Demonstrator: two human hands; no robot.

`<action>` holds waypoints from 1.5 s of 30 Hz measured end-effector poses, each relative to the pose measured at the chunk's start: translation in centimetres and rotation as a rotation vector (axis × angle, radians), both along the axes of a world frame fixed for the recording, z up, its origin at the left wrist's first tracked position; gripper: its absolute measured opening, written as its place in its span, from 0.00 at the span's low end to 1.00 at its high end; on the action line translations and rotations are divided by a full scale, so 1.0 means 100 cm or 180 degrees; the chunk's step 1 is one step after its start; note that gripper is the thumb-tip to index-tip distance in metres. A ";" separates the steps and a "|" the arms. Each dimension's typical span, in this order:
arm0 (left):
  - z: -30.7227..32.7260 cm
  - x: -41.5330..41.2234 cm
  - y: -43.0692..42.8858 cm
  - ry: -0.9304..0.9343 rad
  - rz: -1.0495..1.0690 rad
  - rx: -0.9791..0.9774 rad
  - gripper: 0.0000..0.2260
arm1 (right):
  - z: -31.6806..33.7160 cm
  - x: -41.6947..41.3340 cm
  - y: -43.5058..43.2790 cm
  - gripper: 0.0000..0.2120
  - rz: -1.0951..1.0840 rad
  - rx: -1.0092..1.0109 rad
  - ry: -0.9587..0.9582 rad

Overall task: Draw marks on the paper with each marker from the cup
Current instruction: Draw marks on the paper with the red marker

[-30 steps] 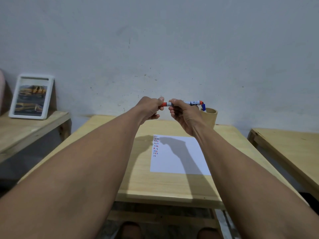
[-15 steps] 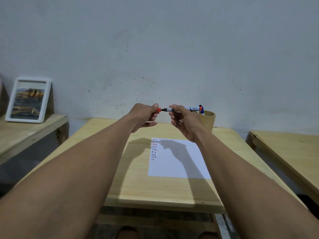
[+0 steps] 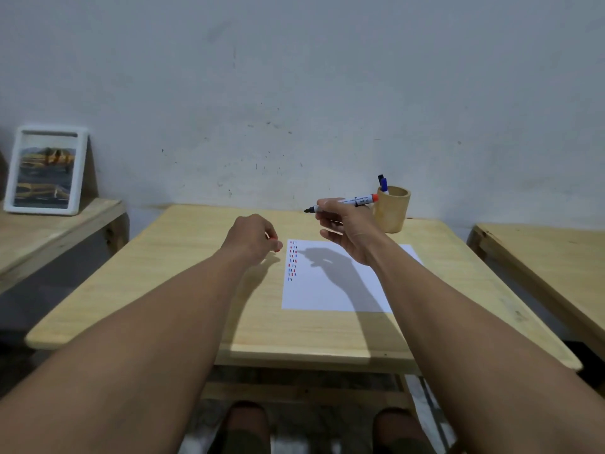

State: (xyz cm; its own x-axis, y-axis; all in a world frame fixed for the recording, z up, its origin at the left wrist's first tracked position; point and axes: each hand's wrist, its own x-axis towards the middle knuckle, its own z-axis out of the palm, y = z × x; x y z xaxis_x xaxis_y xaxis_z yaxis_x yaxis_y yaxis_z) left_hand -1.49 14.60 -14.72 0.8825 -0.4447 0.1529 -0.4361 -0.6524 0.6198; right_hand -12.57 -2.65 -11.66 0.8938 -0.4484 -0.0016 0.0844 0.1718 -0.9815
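Observation:
My right hand (image 3: 347, 231) holds an uncapped white marker (image 3: 358, 202) with a red end, its dark tip pointing left, above the far edge of the white paper (image 3: 340, 286). My left hand (image 3: 253, 239) is closed around the marker's red cap (image 3: 277, 248), low over the table just left of the paper. Short red, blue and dark marks (image 3: 292, 260) run down the paper's left edge. A wooden cup (image 3: 392, 209) stands at the table's far right with two markers (image 3: 383, 184), one blue and one dark, sticking out.
The wooden table (image 3: 183, 290) stands against a grey wall. A lower wooden bench at the left carries a white-framed picture (image 3: 45, 170). Another wooden table (image 3: 550, 267) is at the right. My feet show under the table's near edge.
The cap came off the marker. My left hand moved down and left with the cap, and my right hand kept the marker while both hands parted.

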 end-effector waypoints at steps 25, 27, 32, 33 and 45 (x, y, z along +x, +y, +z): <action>-0.059 -0.070 0.022 -0.0568 0.0030 0.1185 0.22 | -0.044 -0.007 0.035 0.08 -0.0213 -0.1145 0.0386; -0.060 -0.073 0.023 -0.0541 -0.0032 0.1325 0.24 | -0.047 -0.008 0.038 0.08 -0.0272 -0.1239 0.0402; -0.057 -0.077 0.031 -0.0409 -0.0389 0.1711 0.25 | -0.057 -0.011 0.042 0.09 -0.0379 -0.1345 0.0483; -0.057 -0.076 0.033 -0.0373 -0.0437 0.1762 0.26 | -0.059 -0.011 0.042 0.10 -0.0390 -0.1362 0.0506; -0.059 -0.086 0.046 -0.0221 -0.0357 0.1985 0.26 | -0.069 -0.014 0.053 0.09 -0.0530 -0.1504 0.0558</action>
State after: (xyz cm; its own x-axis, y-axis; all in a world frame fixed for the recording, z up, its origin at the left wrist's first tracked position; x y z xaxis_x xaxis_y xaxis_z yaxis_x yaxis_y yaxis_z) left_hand -10.09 19.20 -20.61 0.8228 -0.5577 -0.1092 -0.5482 -0.8296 0.1061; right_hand -13.99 2.66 -18.59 0.8148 -0.5724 0.0918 -0.0996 -0.2943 -0.9505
